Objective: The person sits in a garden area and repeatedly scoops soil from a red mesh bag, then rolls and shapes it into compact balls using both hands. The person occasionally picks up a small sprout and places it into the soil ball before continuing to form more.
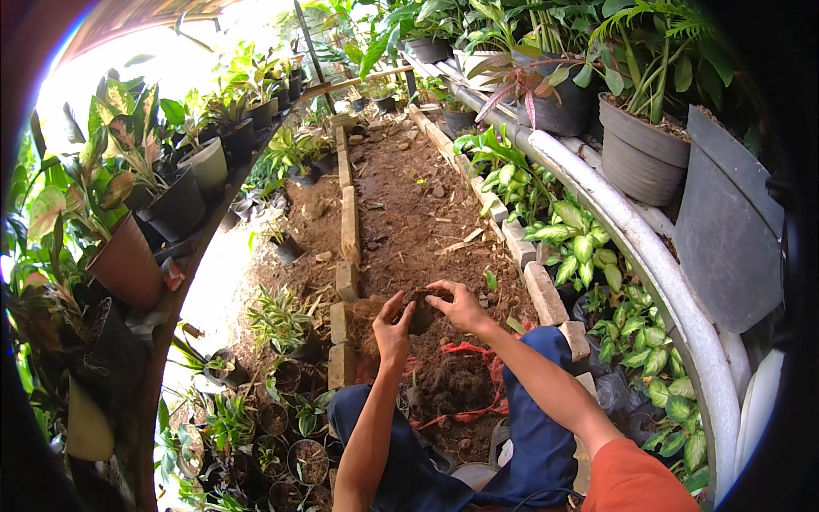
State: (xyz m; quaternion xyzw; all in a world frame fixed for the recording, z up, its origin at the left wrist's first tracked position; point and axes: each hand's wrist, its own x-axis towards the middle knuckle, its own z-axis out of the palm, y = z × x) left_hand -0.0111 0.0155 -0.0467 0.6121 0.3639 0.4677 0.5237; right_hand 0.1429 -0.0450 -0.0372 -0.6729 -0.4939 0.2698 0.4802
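Between both hands point(426, 316): dark, crumbly soil clump point(420, 312).

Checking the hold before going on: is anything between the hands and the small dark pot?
Nothing visible. The left hand and right hand both touch the small dark pot directly, above the soil heap.

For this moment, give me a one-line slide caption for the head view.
Both hands, left hand and right hand, hold a small dark pot over a soil pile, between brick-edged beds and potted plants.
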